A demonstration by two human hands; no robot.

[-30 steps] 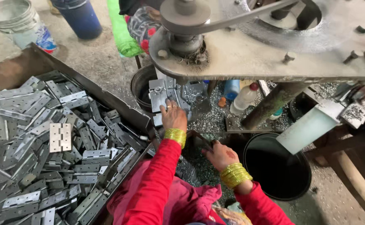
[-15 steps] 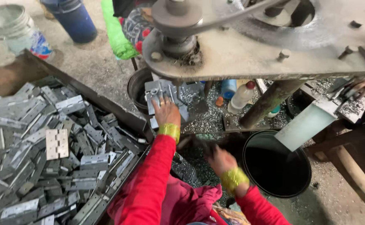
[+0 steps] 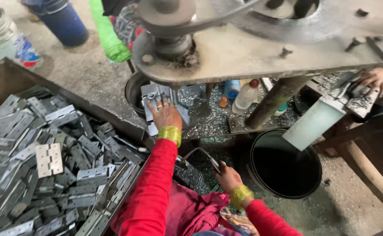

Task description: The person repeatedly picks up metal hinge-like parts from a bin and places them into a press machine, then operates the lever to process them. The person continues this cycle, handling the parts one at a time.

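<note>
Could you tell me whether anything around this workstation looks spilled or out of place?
Yes: fine metal shavings are scattered over the floor under the machine plate, around a plastic bottle lying there. The left hand rests on a hinge plate; the hinges lie in a jumbled heap.

— How is the left arm set?
— Stretched forward, red sleeve straight, a gold bangle at the wrist. The left hand lies palm down with fingers spread and flat, rings showing.

— And the other one?
— Bent and drawn in close to the body. The right hand is curled into a closed grip, knuckles up, a gold bangle on that wrist too.
</note>
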